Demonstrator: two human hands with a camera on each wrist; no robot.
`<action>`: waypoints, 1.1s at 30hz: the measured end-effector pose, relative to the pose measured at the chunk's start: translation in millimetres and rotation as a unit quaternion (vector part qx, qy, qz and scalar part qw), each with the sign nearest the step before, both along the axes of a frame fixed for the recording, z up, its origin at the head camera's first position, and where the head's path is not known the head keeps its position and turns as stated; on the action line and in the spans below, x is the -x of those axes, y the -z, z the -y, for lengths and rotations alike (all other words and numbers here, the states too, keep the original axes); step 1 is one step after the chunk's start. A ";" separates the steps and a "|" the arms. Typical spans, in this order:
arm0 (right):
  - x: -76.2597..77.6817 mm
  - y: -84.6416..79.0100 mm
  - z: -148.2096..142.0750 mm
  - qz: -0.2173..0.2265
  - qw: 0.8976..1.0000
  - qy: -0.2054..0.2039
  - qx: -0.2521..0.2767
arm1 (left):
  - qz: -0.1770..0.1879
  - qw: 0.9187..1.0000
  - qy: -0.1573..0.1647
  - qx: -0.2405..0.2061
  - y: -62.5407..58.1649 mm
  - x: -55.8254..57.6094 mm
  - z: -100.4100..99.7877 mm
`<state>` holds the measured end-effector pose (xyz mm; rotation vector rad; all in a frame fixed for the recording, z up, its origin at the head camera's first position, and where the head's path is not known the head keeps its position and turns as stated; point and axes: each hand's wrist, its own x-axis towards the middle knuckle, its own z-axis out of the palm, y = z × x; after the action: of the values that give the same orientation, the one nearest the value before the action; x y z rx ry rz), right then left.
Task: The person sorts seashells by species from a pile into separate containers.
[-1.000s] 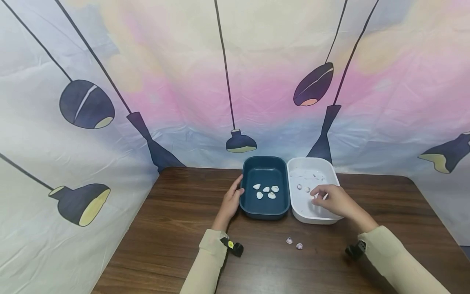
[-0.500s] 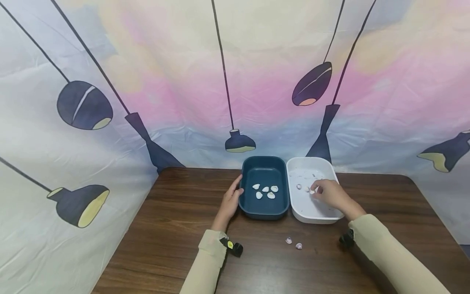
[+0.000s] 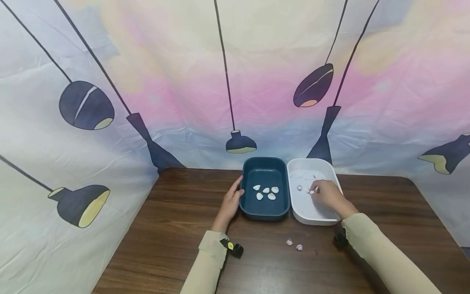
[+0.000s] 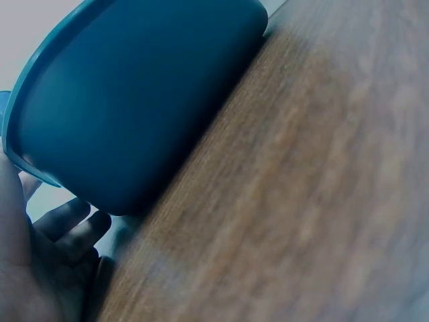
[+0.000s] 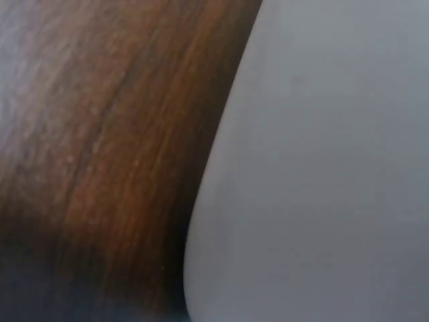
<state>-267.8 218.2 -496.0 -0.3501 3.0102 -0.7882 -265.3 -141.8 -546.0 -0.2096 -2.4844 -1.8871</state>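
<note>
My left hand [image 3: 231, 201] rests against the left side of a dark blue tray [image 3: 265, 212], its fingers fairly straight along the outer wall. The left wrist view has that hand [image 4: 57, 248] at the blue tray's side [image 4: 134, 107]. Several white seashells [image 3: 271, 197] lie inside this tray. Over the white tray [image 3: 312, 218], my right hand [image 3: 330, 194] pinches a small pale seashell [image 3: 312, 192] at its fingertips, partly hidden. Another seashell [image 3: 299, 188] lies left of it on the tray floor. Only the white tray's wall [image 5: 301, 168] and the table show in the right wrist view.
Both trays stand side by side near the back edge of the brown wooden table [image 3: 176, 220]. Two purplish seashells [image 3: 289, 241] lie on the table in front of them. Behind hangs a cloth backdrop [image 3: 183, 81] with printed lamps.
My right hand has moved a little farther into the white tray and down to the seashells, its forearm shifting left. The left hand keeps its place at the blue tray.
</note>
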 end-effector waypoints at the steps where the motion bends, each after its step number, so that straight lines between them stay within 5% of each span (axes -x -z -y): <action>1: 0.3 -0.1 0.8 0.001 1.000 0.004 -0.005 | -0.001 1.000 0.001 -0.001 0.1 0.0 0.2; 13: 3.1 -0.4 3.9 0.005 0.999 0.017 -0.052 | -0.002 1.000 0.008 -0.005 0.6 -0.9 0.5; 33: 4.8 -5.3 5.6 0.018 0.999 0.018 -0.038 | 0.002 1.000 0.002 -0.005 -1.4 -1.1 -0.5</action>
<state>-272.5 212.7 -490.7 -0.2786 3.0105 -0.6709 -264.1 -141.4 -544.6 -0.2120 -2.4779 -1.9045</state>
